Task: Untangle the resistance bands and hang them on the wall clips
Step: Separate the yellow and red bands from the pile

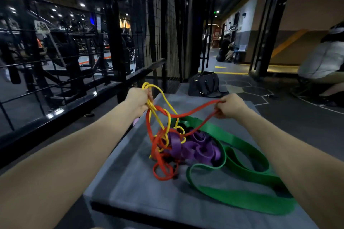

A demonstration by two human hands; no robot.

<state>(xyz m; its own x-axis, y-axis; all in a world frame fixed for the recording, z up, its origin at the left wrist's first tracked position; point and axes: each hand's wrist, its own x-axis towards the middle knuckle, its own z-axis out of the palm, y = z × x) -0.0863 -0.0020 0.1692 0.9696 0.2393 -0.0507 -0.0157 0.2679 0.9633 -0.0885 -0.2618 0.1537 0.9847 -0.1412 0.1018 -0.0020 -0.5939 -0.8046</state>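
Over on our left, the left hand (138, 98) has its fingers curled tight round the yellow band (163, 117), lifting its loops above the grey platform (130, 182). Down the middle sits the knot: yellow and red band (160, 163) snarled with the purple band (193, 149), all resting on the platform. Across to our right, the right hand (229, 106) pinches the red band's raised loop. The wide green band (242, 191) sprawls beneath that arm.

A grey padded platform (130, 182) carries tangled green (242, 171), purple (195, 149) and red bands (162, 163).
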